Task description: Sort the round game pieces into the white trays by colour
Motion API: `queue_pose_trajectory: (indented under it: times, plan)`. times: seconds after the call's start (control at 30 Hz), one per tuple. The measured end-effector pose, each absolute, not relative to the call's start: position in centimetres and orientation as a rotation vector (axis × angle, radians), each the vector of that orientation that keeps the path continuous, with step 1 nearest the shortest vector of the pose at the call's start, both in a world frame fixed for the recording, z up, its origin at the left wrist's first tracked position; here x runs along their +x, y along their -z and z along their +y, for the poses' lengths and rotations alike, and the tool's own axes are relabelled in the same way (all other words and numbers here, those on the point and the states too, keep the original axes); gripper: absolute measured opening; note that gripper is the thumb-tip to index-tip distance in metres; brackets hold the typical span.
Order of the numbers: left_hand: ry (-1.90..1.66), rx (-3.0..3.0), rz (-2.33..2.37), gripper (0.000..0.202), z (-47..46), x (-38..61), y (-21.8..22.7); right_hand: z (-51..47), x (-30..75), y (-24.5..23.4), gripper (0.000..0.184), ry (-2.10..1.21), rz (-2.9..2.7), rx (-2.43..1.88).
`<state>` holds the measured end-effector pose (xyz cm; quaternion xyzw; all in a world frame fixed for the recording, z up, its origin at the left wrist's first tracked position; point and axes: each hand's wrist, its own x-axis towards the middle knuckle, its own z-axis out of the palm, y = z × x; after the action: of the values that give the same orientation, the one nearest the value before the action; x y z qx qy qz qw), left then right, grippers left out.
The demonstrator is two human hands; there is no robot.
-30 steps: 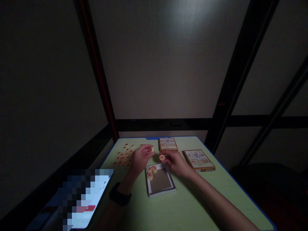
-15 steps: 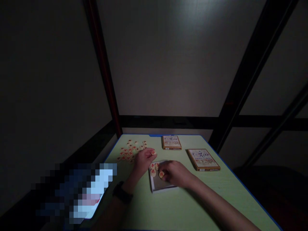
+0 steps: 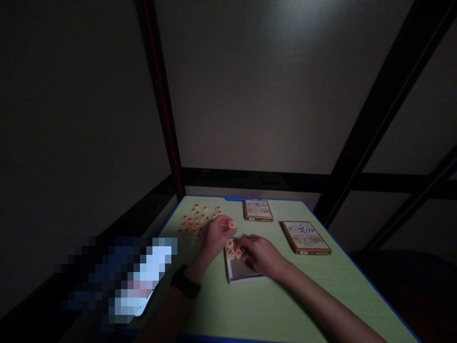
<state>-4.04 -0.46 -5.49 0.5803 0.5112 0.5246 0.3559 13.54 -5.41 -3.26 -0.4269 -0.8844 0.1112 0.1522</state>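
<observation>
My left hand [image 3: 216, 236] pinches one round pale game piece [image 3: 232, 224] with a red mark, just above the far left corner of a shallow white-rimmed box tray [image 3: 240, 274]. My right hand [image 3: 260, 255] lies over the tray with its fingers curled onto a piece [image 3: 238, 254] that rests in the tray beside two others [image 3: 230, 247]. A heap of several similar pieces [image 3: 197, 219] lies on the green table [image 3: 257, 305] to the left of my left hand. A black watch [image 3: 184, 282] sits on my left wrist.
Two flat orange-edged boxes lie beyond the hands, one [image 3: 257, 210] at the far edge and one [image 3: 305, 237] to the right. A lit, blurred screen [image 3: 143, 278] rests at the table's left edge. Dark frame posts [image 3: 162, 105] rise behind the table.
My right hand came down from above the tray's far edge into the tray and set its piece beside the others. My left hand kept its piece and barely moved.
</observation>
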Motion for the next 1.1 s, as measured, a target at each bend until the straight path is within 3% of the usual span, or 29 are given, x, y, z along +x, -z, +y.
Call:
queue_pose_trajectory:
  times: [0.17, 0.27, 0.33, 0.47, 0.57, 0.67, 0.83, 1.1]
  plan:
    - [-1.334, 1.518, 1.297, 0.024, -0.5, -4.2, 5.6, -5.4, 13.6, 3.0, 0.033, -0.392, -2.472, -1.210]
    - [-1.287, 1.532, 1.235, 0.028, -0.7, -4.4, 5.0, -5.2, 13.8, 2.6, 0.021, -0.420, -2.295, -1.202]
    - [-1.206, 1.532, 1.122, 0.038, -1.2, -4.7, 4.3, -5.1, 14.1, 2.2, 0.023, -0.414, -2.205, -1.131]
    - [-0.924, 1.511, 0.875, 0.076, -2.3, -5.6, 2.9, -5.1, 14.7, 1.1, 0.046, -0.534, -2.248, -0.931]
    - [-0.708, 1.510, 0.761, 0.084, -2.9, -6.1, 2.4, -5.3, 14.9, 0.2, 0.030, -0.733, -2.341, -0.838]
    - [-0.617, 1.568, 0.733, 0.083, -2.8, -6.5, 2.3, -5.5, 14.7, 0.0, 0.017, -0.838, -2.364, -0.802]
    - [-0.890, 1.699, 0.872, 0.063, -1.7, -7.4, 2.3, -5.5, 14.1, 1.1, 0.010, -0.542, -2.419, -0.984]
    - [-1.256, 1.561, 1.164, 0.022, 0.4, -7.5, 3.6, -5.3, 13.5, 3.5, 0.028, -0.243, -2.572, -1.107]
